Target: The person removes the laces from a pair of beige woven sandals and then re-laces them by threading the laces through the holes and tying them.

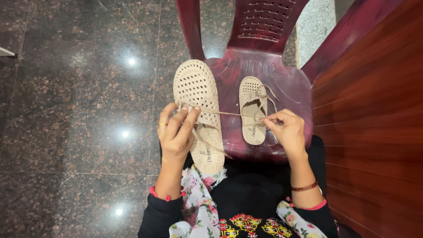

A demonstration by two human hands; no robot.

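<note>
Meanwhile, left hand (177, 132) grips a beige sandal (198, 110), right hand (285, 128) pinching its lace (229, 113) taut above the maroon chair (273, 79).

a beige woven shoe (197, 101) held above a maroon chair, its lace (229, 113) stretched taut sideways.

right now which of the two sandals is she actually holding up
The larger-looking beige sandal, gripped by the left hand. The other sandal lies flat on the maroon chair.

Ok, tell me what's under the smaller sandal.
The smaller sandal lies flat on the seat of the maroon plastic chair. The seat patch beneath it is covered. The right hand hides its lower right edge.
</note>
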